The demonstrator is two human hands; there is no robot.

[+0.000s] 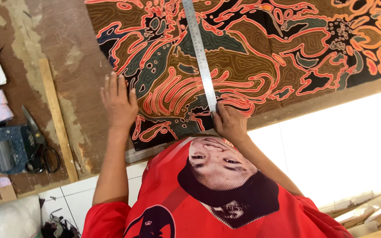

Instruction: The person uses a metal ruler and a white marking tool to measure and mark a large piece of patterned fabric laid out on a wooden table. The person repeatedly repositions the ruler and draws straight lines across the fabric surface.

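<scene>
One patterned cloth (252,57), one metal ruler (199,53), one pair of scissors (38,141), one wooden strip (58,119).

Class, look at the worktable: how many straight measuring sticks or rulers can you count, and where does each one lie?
2. A metal ruler lies across the patterned fabric, its near end under the right hand. A wooden stick lies on the bare table, beside the scissors. Others may lie out of view.

Saw no packages, labels, signs or screens anywhere on the worn wooden table (71,66) or beside it.
</scene>
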